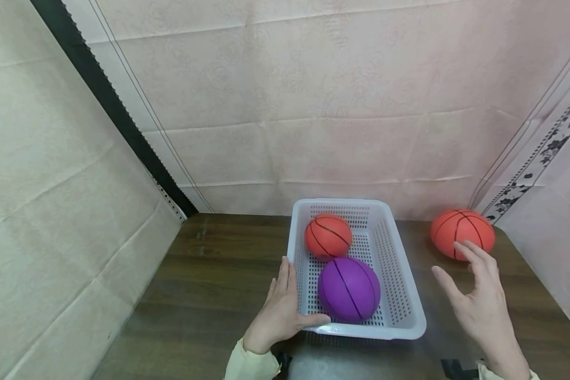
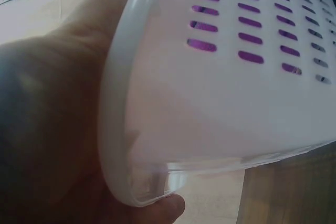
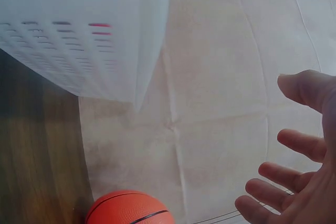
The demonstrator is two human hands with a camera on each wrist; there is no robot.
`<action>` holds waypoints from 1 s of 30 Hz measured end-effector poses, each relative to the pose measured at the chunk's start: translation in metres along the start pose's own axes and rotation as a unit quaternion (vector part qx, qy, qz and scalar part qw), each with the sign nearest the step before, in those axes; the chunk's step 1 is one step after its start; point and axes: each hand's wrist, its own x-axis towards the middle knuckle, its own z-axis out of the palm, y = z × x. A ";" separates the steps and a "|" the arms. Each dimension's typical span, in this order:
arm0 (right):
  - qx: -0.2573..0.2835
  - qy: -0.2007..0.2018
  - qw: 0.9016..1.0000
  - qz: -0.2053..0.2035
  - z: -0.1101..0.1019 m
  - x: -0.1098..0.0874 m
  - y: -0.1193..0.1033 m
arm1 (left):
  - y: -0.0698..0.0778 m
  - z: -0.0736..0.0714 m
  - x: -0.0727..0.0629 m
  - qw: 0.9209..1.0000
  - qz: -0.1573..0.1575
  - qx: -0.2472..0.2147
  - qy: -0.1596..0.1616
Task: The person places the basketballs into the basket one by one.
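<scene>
In the head view, a white plastic basket (image 1: 410,295) with slotted walls stands on the table. It contains an orange-red toy basketball (image 1: 328,236) at the back and a purple one (image 1: 349,289) in front. My left hand (image 1: 281,311) grips its front left corner, thumb over the front rim and fingers along the left side. From the left wrist, the basket wall (image 2: 220,108) appears close up, with purple behind its slots. Right of the basket, another orange-red basketball (image 1: 462,234) lies on the table. Nearest to it is my right hand (image 1: 482,295), fingers spread and holding nothing.
The brown wooden table (image 1: 195,301) meets a cloth-covered back wall (image 1: 285,105). Pale cloth also hangs on the left side (image 1: 66,221) and the right side (image 1: 551,248). The lone basketball lies near the back right corner.
</scene>
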 end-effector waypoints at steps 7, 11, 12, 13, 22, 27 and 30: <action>-0.006 -0.021 1.000 0.014 -0.001 0.006 0.006 | 0.001 -0.002 0.000 1.000 -0.001 -0.002 0.002; -0.021 -0.030 0.999 0.026 -0.007 0.019 0.015 | 0.001 -0.003 0.000 1.000 0.001 0.001 0.006; -0.029 -0.032 0.999 0.031 -0.008 0.024 0.019 | 0.001 -0.003 0.000 1.000 0.001 0.002 0.007; -0.035 -0.031 0.998 0.038 -0.010 0.028 0.023 | 0.001 -0.003 0.000 1.000 0.001 0.002 0.008; -0.059 -0.043 0.987 0.146 -0.017 0.063 0.071 | 0.001 -0.002 0.000 1.000 0.001 0.004 0.008; -0.046 -0.058 0.978 0.195 -0.010 0.074 0.106 | 0.001 -0.001 0.000 1.000 -0.004 -0.001 0.006; -0.039 -0.067 0.974 0.215 -0.004 0.077 0.123 | 0.001 -0.001 -0.001 1.000 -0.008 -0.001 0.006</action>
